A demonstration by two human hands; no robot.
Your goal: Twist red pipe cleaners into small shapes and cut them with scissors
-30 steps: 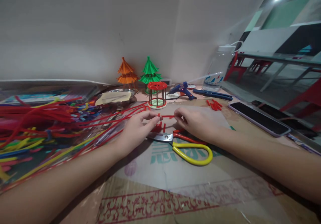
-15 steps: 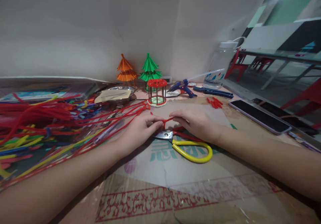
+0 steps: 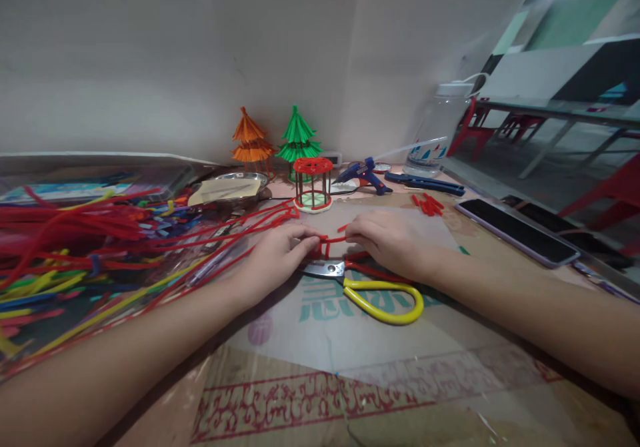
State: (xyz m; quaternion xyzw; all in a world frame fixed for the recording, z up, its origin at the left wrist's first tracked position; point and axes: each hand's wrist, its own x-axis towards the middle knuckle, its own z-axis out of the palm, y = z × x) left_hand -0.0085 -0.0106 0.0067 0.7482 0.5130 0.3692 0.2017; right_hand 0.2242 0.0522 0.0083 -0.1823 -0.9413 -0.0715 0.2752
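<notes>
My left hand (image 3: pixel 284 250) is closed, thumb against fingers, on the left end of a short red pipe cleaner (image 3: pixel 336 239). My right hand (image 3: pixel 383 239) pinches the other end of it. A short red piece hangs down beside my left fingertips. Just below both hands lie scissors (image 3: pixel 383 300) with a yellow handle loop; their blade tips are hidden by my left hand. Beyond my hands stands a small round frame (image 3: pixel 313 183) with a red top ring, dark posts and a pale base.
Orange (image 3: pixel 249 137) and green (image 3: pixel 299 137) tiered-roof models stand behind. A blue glue gun (image 3: pixel 367 175), cut red pieces (image 3: pixel 427 204), a phone (image 3: pixel 517 232) and a bottle (image 3: pixel 437 127) are at right. Many coloured pipe cleaners (image 3: pixel 65 240) crowd the left.
My hands have drawn slightly apart, so more of the red pipe cleaner shows between them. The right fingers have curled in more. The scissors and models have stayed put.
</notes>
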